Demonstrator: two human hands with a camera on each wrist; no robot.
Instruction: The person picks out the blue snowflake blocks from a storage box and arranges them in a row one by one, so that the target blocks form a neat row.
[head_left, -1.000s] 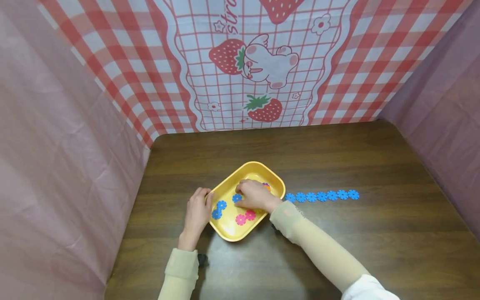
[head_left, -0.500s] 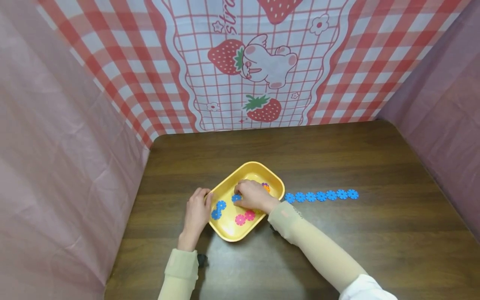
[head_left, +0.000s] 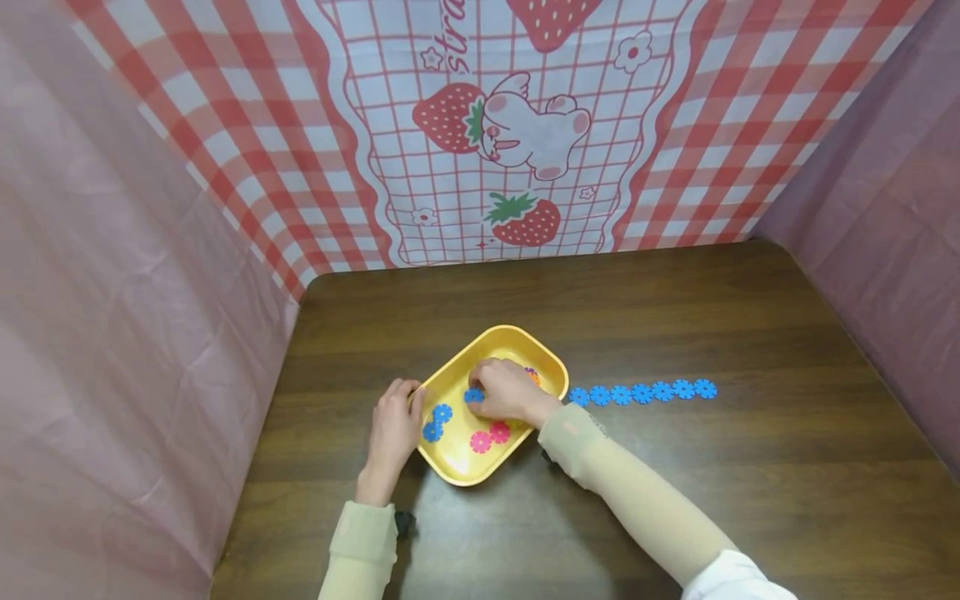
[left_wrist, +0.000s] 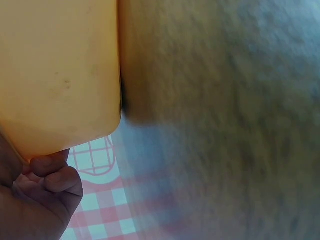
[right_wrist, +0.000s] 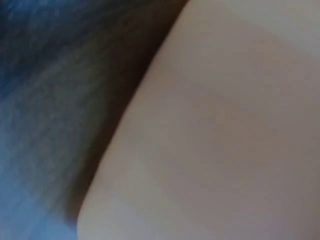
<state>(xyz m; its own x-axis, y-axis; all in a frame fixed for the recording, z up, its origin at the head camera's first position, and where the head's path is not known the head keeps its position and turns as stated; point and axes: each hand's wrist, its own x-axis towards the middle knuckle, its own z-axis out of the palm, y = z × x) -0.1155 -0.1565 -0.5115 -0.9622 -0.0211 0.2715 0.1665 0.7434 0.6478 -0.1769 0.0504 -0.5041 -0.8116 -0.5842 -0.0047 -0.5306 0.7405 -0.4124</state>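
A yellow plastic tray (head_left: 459, 475) lies at a slant on the table. My left hand (head_left: 396, 423) grips its left rim with the thumb on the inner side; the left wrist view has the tray's outer wall (left_wrist: 60, 75) with curled fingers (left_wrist: 62, 179) at its corner. Inside the tray, my right hand (head_left: 510, 390) has its thumb and fingers curled about a blue snowflake building disc (head_left: 473, 396), partly covered by the fingers. Two blue discs (head_left: 437, 422) and two pink discs (head_left: 490, 437) lie nearby in the tray. An orange and purple piece (head_left: 532, 377) shows behind the hand.
A straight row of several blue discs (head_left: 641, 393) runs rightward from the tray's right side on the brown wooden table (head_left: 675, 317). Checked strawberry cloth (head_left: 525, 167) hangs at the back, pink curtains (head_left: 150, 250) at the sides. The tray's wall fills most of the right wrist view.
Both hands and the tray stay almost in place. The right fingers shift slightly around the blue disc. The whole head view moves a little.
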